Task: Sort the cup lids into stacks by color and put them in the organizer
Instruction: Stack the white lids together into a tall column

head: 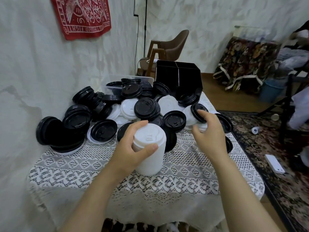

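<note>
A lace cloth covers the table, and both bare forearms reach in over its near edge. The left grip wraps around a tall stack of white lids, thumb across the near side just under the top lid and fingers curled around the far side. The stack leans slightly. Whether its base rests on the cloth or hangs just above it cannot be told.

To its right, the right grip hovers at the near right edge of the pile. Its fingers are bent and spread, with one fingertip on the rim of a black lid that stands tilted on edge. I cannot tell whether this grip actually holds anything.

Beyond both grips, the unsorted lids fill the middle and far part of the table. Black lids make up most of the heap, lying singly and in short nested stacks, with loose white lids showing between them near the centre. A clear plastic container sits behind the heap, with black lids piled in it. Just to its right, at the table's far corner, stands the black organizer, divided into compartments.

Farther back, a brown chair stands by the wall, where a red patterned cloth hangs. A patterned rug covers the floor to the right.
</note>
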